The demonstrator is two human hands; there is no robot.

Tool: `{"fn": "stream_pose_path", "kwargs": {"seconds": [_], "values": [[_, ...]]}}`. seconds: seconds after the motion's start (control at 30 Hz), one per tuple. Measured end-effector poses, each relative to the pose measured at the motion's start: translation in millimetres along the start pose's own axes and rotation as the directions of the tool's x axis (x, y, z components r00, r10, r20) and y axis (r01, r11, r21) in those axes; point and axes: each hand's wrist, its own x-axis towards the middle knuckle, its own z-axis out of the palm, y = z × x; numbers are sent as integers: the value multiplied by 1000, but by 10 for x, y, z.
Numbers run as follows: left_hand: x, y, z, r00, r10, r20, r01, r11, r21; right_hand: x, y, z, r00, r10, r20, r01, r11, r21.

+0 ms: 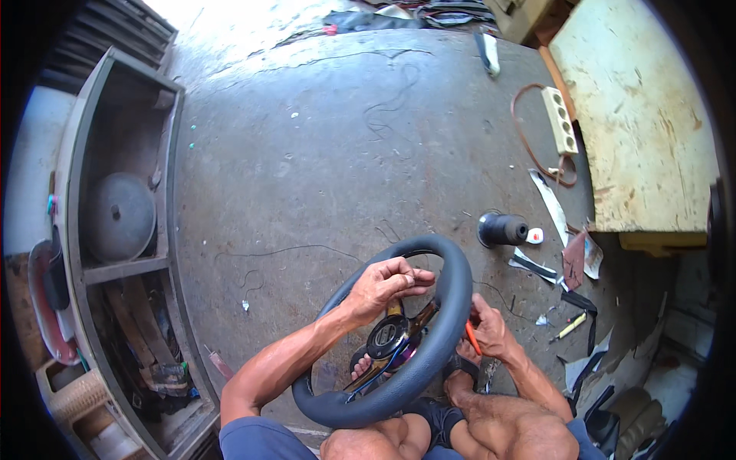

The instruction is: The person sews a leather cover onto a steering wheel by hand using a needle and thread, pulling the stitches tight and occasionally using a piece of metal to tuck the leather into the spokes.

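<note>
A steering wheel (458, 307) with a black leather-like rim stands tilted in front of my bent legs, its spokes and round hub showing in the middle. My left hand (386, 287) reaches over the wheel's opening near the top of the rim, thumb and fingers pinched together. Whatever the pinch holds, perhaps a thread, is too small to make out. Just outside the rim on the right, my right hand (489, 328) is closed around a slim orange tool (473, 337). The rim and fingers partly hide that tool, so its working end cannot be told.
Right of the wheel lie a black thread spool (502, 230), leather scraps (573, 261) and a yellow pen-like tool (571, 326). A white power strip (560, 121) rests against a pale cabinet (644, 115). At left stands a grey metal frame (126, 272) with shelves. Loose threads cross the floor.
</note>
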Motion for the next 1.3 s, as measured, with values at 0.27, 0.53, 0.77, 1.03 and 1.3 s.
{"fn": "stream_pose_path", "kwargs": {"seconds": [0.27,0.53,0.77,1.03,1.3], "values": [[102,195,337,938,18,346,-339,252,906,-846,1023,-574,711,-257,-655,-288,743,-605],[128,3,144,960,-274,-53,217,613,759,-919,998,-63,833,-204,-515,-203,753,-626],[116,43,412,979,-163,-125,194,542,818,-617,969,-16,872,-224,-435,-36,857,-514],[18,24,259,973,52,-224,156,567,809,97,67,292,985,-60,-161,90,977,191],[-21,89,484,967,2,-255,188,667,721,503,-207,237,990,124,-63,-58,781,622]]}}
